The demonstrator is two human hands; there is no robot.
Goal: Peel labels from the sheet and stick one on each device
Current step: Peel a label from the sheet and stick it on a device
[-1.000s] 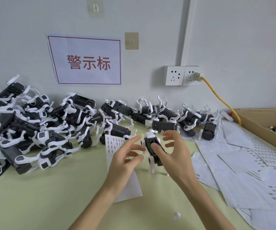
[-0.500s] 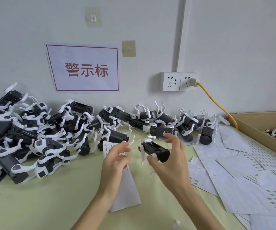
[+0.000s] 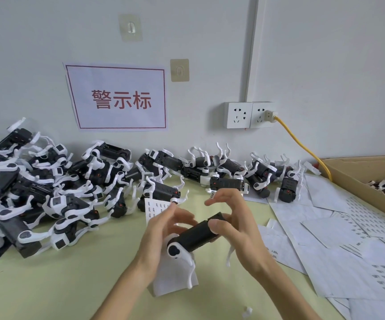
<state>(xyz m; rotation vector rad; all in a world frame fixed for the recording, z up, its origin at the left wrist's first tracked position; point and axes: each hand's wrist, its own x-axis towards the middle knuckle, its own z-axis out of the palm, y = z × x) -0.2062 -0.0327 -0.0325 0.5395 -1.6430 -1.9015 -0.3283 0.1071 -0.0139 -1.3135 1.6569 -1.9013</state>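
Both hands, left (image 3: 161, 236) and right (image 3: 235, 229), grip the black-and-white plastic device (image 3: 195, 236) above the white label sheet (image 3: 175, 273); bare pale-green counter (image 3: 59, 285) lies left.

Matt black plastic device (image 3: 198, 235), white paper label sheet (image 3: 175, 277)

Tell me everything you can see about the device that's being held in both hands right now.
The held device is a black, blocky plastic body with white curved arms and a round white joint at its lower left end. It is tilted, right end higher, above the green table and the label sheet. The right hand grips its upper end, thumb pressed on top; the left hand holds the other side. Whether a label is on it cannot be told.
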